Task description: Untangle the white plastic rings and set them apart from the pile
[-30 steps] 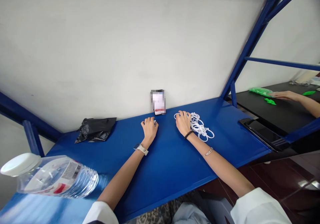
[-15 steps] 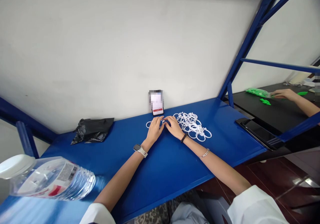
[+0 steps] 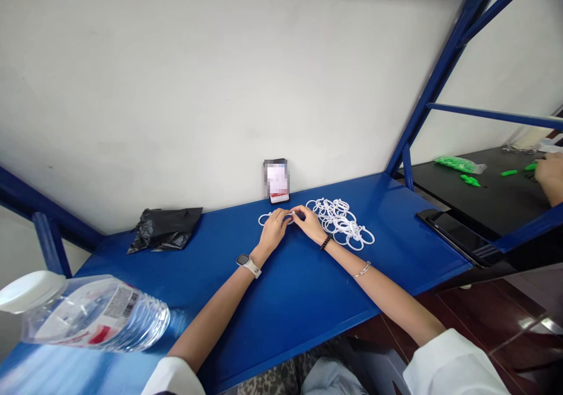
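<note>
A white plastic ring [image 3: 263, 219] shows on the left of my left hand [image 3: 274, 226], its far side hidden under the fingers. The left fingers are closed on this ring and hold it low over the blue table. My right hand [image 3: 308, 222] pinches a small white part of the same ring between thumb and forefinger, and the fingertips of both hands nearly meet there. Beside my right hand lies a loose pile of similar white rings [image 3: 347, 223], overlapping one another.
A phone [image 3: 277, 181] leans upright against the wall behind my hands. On the blue table [image 3: 303, 301] are a black plastic bag [image 3: 165, 229] and a large clear bottle [image 3: 94, 313] at left. To the right, another person's hand [image 3: 550, 175] is near green pieces [image 3: 470, 180] on a black table.
My right thumb and forefinger have closed into a pinch at the ring between my hands. The other person's hand has moved right, away from the green bag.
</note>
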The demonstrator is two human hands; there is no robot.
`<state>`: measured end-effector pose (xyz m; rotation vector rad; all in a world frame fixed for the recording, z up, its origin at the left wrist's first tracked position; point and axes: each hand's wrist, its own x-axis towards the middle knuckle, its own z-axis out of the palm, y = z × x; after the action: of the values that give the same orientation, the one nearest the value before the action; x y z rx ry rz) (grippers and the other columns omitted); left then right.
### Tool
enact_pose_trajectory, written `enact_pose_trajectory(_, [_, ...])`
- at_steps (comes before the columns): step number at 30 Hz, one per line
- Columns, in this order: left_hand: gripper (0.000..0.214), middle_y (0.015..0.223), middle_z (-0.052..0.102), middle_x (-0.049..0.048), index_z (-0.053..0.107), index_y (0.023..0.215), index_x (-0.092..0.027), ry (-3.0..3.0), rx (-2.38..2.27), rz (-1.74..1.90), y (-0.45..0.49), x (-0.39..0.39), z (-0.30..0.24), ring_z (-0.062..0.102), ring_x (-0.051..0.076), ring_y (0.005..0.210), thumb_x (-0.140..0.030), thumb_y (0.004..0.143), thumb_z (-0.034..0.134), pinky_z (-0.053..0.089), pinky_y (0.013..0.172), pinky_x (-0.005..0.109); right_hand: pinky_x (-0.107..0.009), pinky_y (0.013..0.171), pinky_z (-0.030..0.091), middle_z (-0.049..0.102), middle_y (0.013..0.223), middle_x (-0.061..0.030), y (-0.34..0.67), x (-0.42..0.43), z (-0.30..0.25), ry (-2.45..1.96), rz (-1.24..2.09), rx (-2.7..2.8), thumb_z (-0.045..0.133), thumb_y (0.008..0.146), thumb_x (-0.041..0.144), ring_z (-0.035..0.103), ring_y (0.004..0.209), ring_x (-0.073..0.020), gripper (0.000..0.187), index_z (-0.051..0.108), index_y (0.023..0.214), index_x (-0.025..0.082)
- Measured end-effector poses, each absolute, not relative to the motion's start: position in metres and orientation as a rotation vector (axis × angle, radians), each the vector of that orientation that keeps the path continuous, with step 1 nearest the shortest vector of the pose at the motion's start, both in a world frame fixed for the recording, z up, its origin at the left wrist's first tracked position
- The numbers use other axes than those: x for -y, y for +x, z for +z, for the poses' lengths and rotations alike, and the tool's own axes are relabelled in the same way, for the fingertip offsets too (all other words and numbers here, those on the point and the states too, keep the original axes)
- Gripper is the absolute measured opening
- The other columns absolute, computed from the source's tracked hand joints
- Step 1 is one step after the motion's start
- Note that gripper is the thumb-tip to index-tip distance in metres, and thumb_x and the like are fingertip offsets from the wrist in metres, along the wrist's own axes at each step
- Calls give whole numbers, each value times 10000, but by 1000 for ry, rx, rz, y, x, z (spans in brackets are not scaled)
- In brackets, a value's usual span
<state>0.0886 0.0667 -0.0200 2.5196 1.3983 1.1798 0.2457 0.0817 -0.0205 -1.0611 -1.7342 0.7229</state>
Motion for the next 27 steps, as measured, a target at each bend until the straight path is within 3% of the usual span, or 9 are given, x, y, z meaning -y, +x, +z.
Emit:
enact_pose_trajectory(8, [187,867,677,49,605,901,-184,2515,-1579,1122,88,-66,-19,631,173,787,-263,953,444,464,677,278,-350,858,486,690,963,-44,245,-81,-19,-1033,721,1770,522,830,229,611,952,-193,195,660,968,219])
enact_pose_trajectory(17, [174,862,667,64,590,882,-183,2627,-1615,967,92,-61,-16,615,188,799,-238,943,436,440,720,300,-344,791,466,664,840,-26,241,-77,-16,-1161,487,1836,535,783,135,579,836,-195,147,634,851,219])
enact_pose_trajectory(27, [198,823,674,75,563,842,-195,2579,-1690,998,94,-62,-17,629,211,774,-164,932,389,422,669,306,-327,760,441,630,809,-17,236,-83,-18,-1159,541,1845,518,799,168,585,806,-190,52,526,799,219])
